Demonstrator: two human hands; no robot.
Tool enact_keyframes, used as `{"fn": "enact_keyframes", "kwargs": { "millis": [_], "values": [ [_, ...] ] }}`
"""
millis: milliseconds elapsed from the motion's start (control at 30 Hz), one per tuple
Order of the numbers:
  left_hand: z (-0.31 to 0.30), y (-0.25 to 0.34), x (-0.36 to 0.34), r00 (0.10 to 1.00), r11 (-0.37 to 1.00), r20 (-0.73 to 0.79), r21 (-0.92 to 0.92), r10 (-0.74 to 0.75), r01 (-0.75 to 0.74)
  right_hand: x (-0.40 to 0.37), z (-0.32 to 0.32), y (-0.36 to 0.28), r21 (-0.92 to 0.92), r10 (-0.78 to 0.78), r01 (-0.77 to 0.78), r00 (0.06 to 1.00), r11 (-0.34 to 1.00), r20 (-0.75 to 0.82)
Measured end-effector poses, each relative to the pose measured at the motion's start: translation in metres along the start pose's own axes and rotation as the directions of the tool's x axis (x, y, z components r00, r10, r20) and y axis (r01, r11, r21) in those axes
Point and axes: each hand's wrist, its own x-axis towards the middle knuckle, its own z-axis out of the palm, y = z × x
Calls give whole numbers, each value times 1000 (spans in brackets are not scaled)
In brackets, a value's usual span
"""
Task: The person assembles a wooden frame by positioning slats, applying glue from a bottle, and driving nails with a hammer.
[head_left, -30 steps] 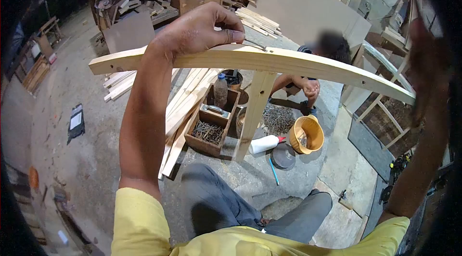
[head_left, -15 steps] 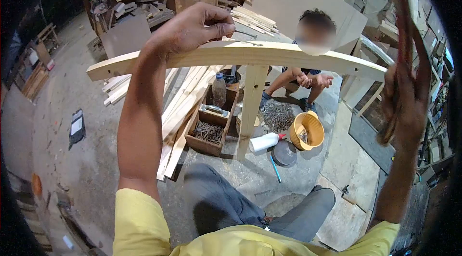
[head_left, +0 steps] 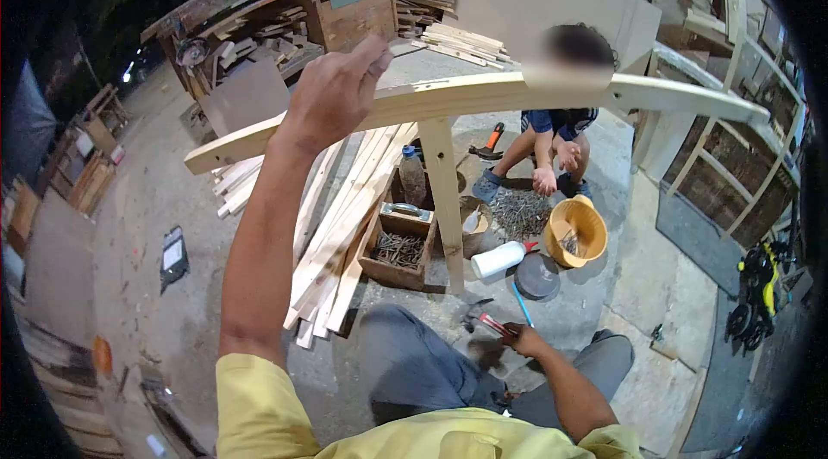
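Observation:
My left hand [head_left: 338, 90] is raised at the pale wooden beam [head_left: 483, 97], its fingers pinched together just above the top edge. A thin dark nail [head_left: 408, 52] seems to stick out from the fingertips, though blur makes it hard to see. The beam lies across an upright wooden post [head_left: 444, 200], forming a T. Low in front of my lap, my right hand [head_left: 523, 341] is closed around the red handle of a hammer [head_left: 493, 324]; its dark head points left, near the foot of the post.
A wooden toolbox [head_left: 392, 273] of nails stands beside stacked strips [head_left: 323, 286]. Around the post are a white bottle [head_left: 498, 260], dark round lid [head_left: 538, 276], blue pencil [head_left: 523, 304], yellow basket [head_left: 595, 230], nail pile [head_left: 522, 213] and another hammer [head_left: 489, 141]. A person [head_left: 556, 135] sits behind the beam.
My right hand has dropped with the hammer from high on the right to in front of my lap. My left hand stays at the beam. The view has shifted, showing more at the right.

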Motion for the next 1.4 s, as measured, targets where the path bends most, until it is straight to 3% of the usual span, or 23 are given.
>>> {"fn": "enact_keyframes", "kwargs": {
  "millis": [100,167,233,300,367,467,500,567,633,700,767,833,867,933,1033,1100,1167,1233,1267,1300,1333,1367,1400],
  "values": [
    [-4,-13,-14,999,999,-34,37,13,-11,17,19,58,-24,9,-8,998,1000,60],
    [-12,-22,-26,996,998,-77,-17,-54,53,3,4,37,-56,-2,7,996,998,86],
    [-12,-32,-32,991,993,-61,-13,-117,116,-7,-4,11,-160,165,-149,982,976,94],
    [-11,-28,-27,980,981,-46,8,-194,195,7,13,42,-243,96,-70,991,967,96],
    [0,2,-6,958,956,-205,-257,-198,142,-9,-6,4,-120,197,-187,978,975,75],
    [8,34,11,925,847,-50,-422,-376,322,-13,-9,-14,-224,220,-207,975,952,32],
    [14,25,12,926,853,-29,-401,-376,334,-9,-4,-4,-305,184,-169,983,937,21],
    [31,3,9,939,952,-154,-77,-306,298,1,8,19,-290,212,-191,977,938,41],
    [38,1,4,932,964,-251,-22,-261,264,5,9,14,-281,248,-225,968,933,48],
    [37,1,0,861,930,-369,-27,-350,367,1,-7,-11,-343,270,-265,962,901,-34],
    [32,-8,-7,878,959,-399,-11,-264,283,-2,-9,-29,-222,14,-97,938,970,-345],
    [23,-2,-19,780,911,-485,-101,-396,400,-3,-33,-81,-170,-107,38,902,985,-418],
    [15,-1,-23,776,919,-503,-109,-381,380,4,-33,-98,-162,-104,40,904,986,-414],
    [-9,-13,-30,762,916,-510,-199,-400,347,19,-37,-121,-198,-315,251,837,947,-447],
    [-46,-12,-37,731,923,-564,-249,-385,294,41,-29,-144,-95,-427,419,848,903,-316],
    [-78,-13,-41,686,863,-530,-384,-498,329,49,-15,-157,-46,-508,515,820,856,-266],
    [-101,-12,-45,658,875,-581,-377,-478,303,39,-12,-179,50,-570,575,817,817,-83],
    [-115,9,-50,640,848,-562,-409,-524,335,22,-13,-203,64,-629,640,766,766,-132],
    [-139,-27,-64,856,969,-487,68,-175,236,20,-10,-208,116,-548,562,826,819,-134],
    [-163,-62,-78,923,873,-326,487,206,-22,17,-9,-213,164,-461,478,878,863,-132],
    [-161,-41,-75,808,979,-554,-105,-201,172,13,-8,-217,134,-530,579,800,804,-282],
    [-163,-29,-75,611,712,-488,-678,-623,185,8,-9,-219,123,-549,595,789,794,-276],
    [-171,-38,-84,714,652,-413,-754,-565,79,1,-11,-218,140,-548,602,784,786,-291]
  ]
}}
